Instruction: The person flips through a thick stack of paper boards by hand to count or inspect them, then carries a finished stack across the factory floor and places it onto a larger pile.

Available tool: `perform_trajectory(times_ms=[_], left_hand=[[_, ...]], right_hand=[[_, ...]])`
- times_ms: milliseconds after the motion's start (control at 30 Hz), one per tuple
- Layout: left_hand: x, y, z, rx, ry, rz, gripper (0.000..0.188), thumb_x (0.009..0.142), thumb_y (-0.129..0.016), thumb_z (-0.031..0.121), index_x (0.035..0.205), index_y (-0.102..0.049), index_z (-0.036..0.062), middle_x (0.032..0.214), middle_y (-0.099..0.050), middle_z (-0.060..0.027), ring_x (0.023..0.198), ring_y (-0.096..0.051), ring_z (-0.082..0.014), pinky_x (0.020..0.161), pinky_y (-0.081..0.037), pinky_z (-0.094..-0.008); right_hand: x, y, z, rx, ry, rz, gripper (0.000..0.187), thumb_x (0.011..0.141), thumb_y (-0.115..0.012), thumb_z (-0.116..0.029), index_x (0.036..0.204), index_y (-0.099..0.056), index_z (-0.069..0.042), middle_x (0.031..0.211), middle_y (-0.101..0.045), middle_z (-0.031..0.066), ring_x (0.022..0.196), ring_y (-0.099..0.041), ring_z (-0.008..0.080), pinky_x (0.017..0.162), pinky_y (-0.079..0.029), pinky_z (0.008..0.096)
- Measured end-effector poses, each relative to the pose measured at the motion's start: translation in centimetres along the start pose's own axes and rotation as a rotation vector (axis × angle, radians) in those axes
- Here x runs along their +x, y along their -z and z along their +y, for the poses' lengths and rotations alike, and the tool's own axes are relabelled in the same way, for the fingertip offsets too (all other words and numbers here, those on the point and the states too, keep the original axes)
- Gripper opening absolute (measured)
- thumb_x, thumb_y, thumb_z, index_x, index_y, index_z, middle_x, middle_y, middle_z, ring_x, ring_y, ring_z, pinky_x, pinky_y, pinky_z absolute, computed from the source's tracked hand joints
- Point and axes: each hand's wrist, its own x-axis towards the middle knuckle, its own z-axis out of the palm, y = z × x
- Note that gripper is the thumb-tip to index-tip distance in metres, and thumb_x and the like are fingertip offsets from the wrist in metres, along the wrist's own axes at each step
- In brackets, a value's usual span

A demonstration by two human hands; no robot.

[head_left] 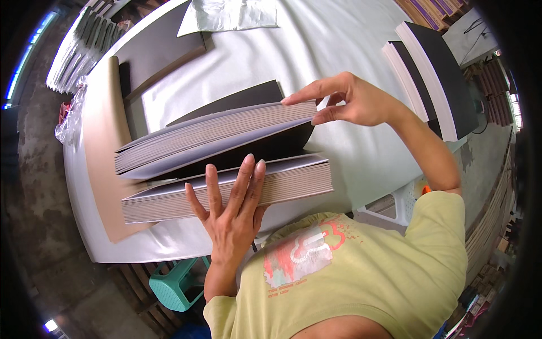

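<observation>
Lower left in my feed: a turquoise stool [172,287] by the near edge of the white-covered table [361,62]. Upper left, I see stacked pale sheets [84,48]; below them, crumpled clear plastic [73,124]. Far edge: a creased white sheet [234,14], its material unclear to me. Right: white plastic furniture [403,204], partly hidden.

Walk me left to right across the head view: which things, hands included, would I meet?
White stack → green stool → the person's left hand → the person's right hand → tall, thick black-covered book.
</observation>
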Motion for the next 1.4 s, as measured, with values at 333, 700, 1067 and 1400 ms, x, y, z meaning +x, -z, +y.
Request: perform_trajectory(times_ms=[333,700,1067,1400], left_hand=[[0.1,0.1,-0.2,0.015,-0.014,-0.005,0.060,0.073,-0.065,0.037,0.131,-0.053,0.0292,0.138,-0.046,0.0130,0.136,-0.030,-0.0262,0.114,-0.003,-0.0534],[-0.1,0.1,-0.3,-0.007,-0.021,-0.010,0.064,0.070,-0.069,0.033,0.132,-0.051,0.0282,0.140,-0.045,0.0123,0.138,-0.028,-0.0265,0.113,-0.002,-0.0545],[0.5,-0.2,-0.4,-0.009,-0.003,-0.001,0.064,0.069,-0.069,0.041,0.130,-0.051,0.0392,0.142,-0.044,0.0068,0.139,-0.025,-0.0271,0.113,-0.002,-0.0543],[0.4,-0.3,-0.4,-0.009,0.009,-0.019,0.064,0.069,-0.068,0.043,0.131,-0.050,0.0387,0.142,-0.043,0.0067,0.140,-0.023,-0.0265,0.113,-0.001,-0.0546]], right_hand=[[-0.9,-0.6,-0.2,-0.424,0.087,-0.017,0.042,0.070,-0.074,-0.010,0.112,-0.066,-0.010,0.134,-0.044,0.0121,0.105,-0.055,0.0233,0.074,-0.050,0.0302],[-0.2,-0.3,-1.0,-0.339,-0.084,-0.078,0.074,0.048,-0.091,-0.027,0.114,-0.065,-0.006,0.138,-0.040,0.0191,0.123,-0.045,0.0309,0.097,-0.042,0.0369],[0.1,-1.0,0.1,0.042,0.067,0.047,0.034,0.080,-0.065,0.001,0.112,-0.067,-0.012,0.120,-0.058,0.0072,0.103,-0.057,0.0168,0.076,-0.050,0.0258],[-0.8,-0.3,-0.9,-0.410,0.099,-0.095,0.055,0.065,-0.083,-0.030,0.116,-0.065,-0.017,0.135,-0.041,0.0168,0.123,-0.044,0.0293,0.097,-0.042,0.0383]])
